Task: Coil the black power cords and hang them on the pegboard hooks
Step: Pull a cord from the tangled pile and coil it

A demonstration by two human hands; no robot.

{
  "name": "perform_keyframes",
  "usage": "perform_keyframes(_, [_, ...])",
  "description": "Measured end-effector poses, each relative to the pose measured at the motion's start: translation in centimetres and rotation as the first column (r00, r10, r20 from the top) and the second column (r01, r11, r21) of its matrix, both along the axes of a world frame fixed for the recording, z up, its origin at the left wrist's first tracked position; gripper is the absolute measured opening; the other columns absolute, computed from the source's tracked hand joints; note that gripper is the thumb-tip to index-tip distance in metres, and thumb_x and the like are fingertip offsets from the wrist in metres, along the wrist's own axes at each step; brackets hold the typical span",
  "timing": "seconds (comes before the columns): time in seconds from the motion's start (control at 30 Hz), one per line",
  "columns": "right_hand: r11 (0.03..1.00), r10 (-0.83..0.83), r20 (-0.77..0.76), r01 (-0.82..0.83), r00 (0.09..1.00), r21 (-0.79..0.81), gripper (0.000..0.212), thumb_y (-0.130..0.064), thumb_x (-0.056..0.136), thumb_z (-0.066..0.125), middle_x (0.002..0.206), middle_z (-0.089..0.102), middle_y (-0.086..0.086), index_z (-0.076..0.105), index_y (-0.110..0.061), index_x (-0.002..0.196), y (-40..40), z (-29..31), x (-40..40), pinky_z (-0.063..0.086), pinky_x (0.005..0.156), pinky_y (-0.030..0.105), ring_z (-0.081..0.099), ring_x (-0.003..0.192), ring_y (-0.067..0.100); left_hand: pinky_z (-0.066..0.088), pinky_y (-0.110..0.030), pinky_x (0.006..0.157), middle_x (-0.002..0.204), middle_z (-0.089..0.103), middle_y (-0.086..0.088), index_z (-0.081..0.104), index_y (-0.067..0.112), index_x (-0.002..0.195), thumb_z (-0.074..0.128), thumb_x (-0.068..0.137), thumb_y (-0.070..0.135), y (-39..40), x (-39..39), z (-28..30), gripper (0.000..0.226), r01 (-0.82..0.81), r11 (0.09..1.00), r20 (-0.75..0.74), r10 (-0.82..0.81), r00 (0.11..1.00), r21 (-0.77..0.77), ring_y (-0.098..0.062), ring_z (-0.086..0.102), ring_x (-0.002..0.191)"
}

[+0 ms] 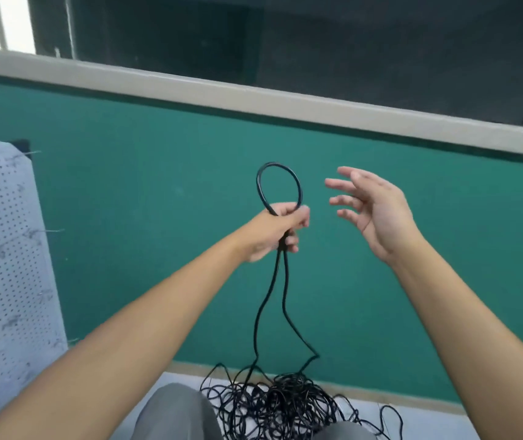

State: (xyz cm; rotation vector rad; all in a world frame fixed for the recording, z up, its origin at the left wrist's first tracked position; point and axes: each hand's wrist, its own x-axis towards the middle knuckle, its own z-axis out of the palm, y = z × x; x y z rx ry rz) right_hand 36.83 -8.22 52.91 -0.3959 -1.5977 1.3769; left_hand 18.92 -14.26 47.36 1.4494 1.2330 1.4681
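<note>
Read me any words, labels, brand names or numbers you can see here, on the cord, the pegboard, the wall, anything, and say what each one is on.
None can be read.
Black cord: no print visible.
Pegboard: only holes and dark smudges, no writing.
Green wall: no sign or label.

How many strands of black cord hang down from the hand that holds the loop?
2. Both strands leave the left hand side by side, below its loop, and drop into the tangled pile on the floor. The right hand holds none.
</note>
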Motion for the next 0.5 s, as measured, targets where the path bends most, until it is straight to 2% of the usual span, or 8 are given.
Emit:
perform_keyframes(0.1, [0.998, -0.062, 0.126, 0.058, 0.990, 0.036, 0.029, -0.025, 0.105, 0.056, 0.117, 0.075, 0.006, 0.062, -0.009, 0.128, -1.1, -2.9, -0.3, 0.057, 0.081, 0.032, 0.071, 0.099, 0.021, 0.045, -0.024, 0.055, 0.061, 0.042, 0.010, 0.053, 0.017, 0.081, 0.045, 0.110, 0.036, -2.2, 0.3, 2.0, 0.036, 0.006, 1.000, 0.105, -0.007, 0.994, 0.015, -0.009, 0.032, 0.050])
perform_keyframes(0.2, [0.993, 0.042, 0.377, -0.081, 0.925, 0.090, 0.042, -0.044, 0.100, 0.058, 0.124, 0.072, -0.003, 0.060, -0.018, 0.133, -4.0, -7.6, -1.7, 0.053, 0.099, 0.035, 0.068, 0.115, 0.017, 0.040, -0.020, 0.051, 0.064, 0.041, 0.009, 0.051, 0.017, 0.080, 0.044, 0.110, 0.037, -4.7, 0.6, 4.2, 0.037, 0.013, 0.998, 0.181, -0.024, 0.983, 0.060, -0.007, 0.028, 0.050])
perform_keyframes(0.27, [0.977, 0.120, 0.490, -0.190, 0.863, 0.094, 0.036, -0.044, 0.103, 0.056, 0.122, 0.073, -0.004, 0.060, -0.020, 0.130, -6.2, -10.5, -2.5, 0.050, 0.105, 0.035, 0.068, 0.117, 0.012, 0.039, -0.020, 0.050, 0.065, 0.039, 0.007, 0.051, 0.017, 0.079, 0.046, 0.110, 0.037, -6.3, 0.7, 5.4, 0.037, 0.015, 0.997, 0.219, -0.032, 0.975, 0.078, -0.007, 0.025, 0.050])
perform_keyframes(0.33, [0.965, 0.185, 0.499, -0.253, 0.846, 0.072, 0.025, -0.029, 0.106, 0.054, 0.113, 0.075, 0.000, 0.062, -0.013, 0.123, -8.4, -12.6, -3.1, 0.053, 0.102, 0.033, 0.071, 0.111, 0.016, 0.039, -0.021, 0.050, 0.066, 0.038, 0.006, 0.051, 0.016, 0.078, 0.047, 0.109, 0.036, -7.7, 0.6, 5.8, 0.037, -0.020, 0.996, 0.230, 0.000, 0.973, 0.084, -0.008, 0.024, 0.051])
perform_keyframes(0.4, [0.962, 0.240, 0.444, -0.274, 0.863, 0.014, 0.020, -0.018, 0.107, 0.050, 0.099, 0.074, 0.003, 0.064, -0.005, 0.112, -10.2, -13.9, -3.2, 0.058, 0.095, 0.032, 0.073, 0.095, 0.020, 0.039, -0.021, 0.050, 0.067, 0.036, 0.005, 0.051, 0.016, 0.077, 0.049, 0.109, 0.035, -8.6, 0.3, 5.3, 0.037, -0.076, 0.994, 0.239, 0.056, 0.969, 0.074, -0.009, 0.023, 0.052])
perform_keyframes(0.5, [0.954, 0.273, 0.435, -0.300, 0.858, -0.007, 0.024, -0.016, 0.109, 0.045, 0.090, 0.069, 0.005, 0.065, -0.004, 0.103, -12.1, -15.2, -3.0, 0.060, 0.091, 0.034, 0.070, 0.088, 0.018, 0.040, -0.021, 0.049, 0.067, 0.036, 0.004, 0.052, 0.016, 0.076, 0.051, 0.109, 0.032, -9.2, -0.4, 3.4, 0.036, -0.160, 0.987, 0.310, 0.144, 0.940, 0.027, -0.010, 0.023, 0.051])
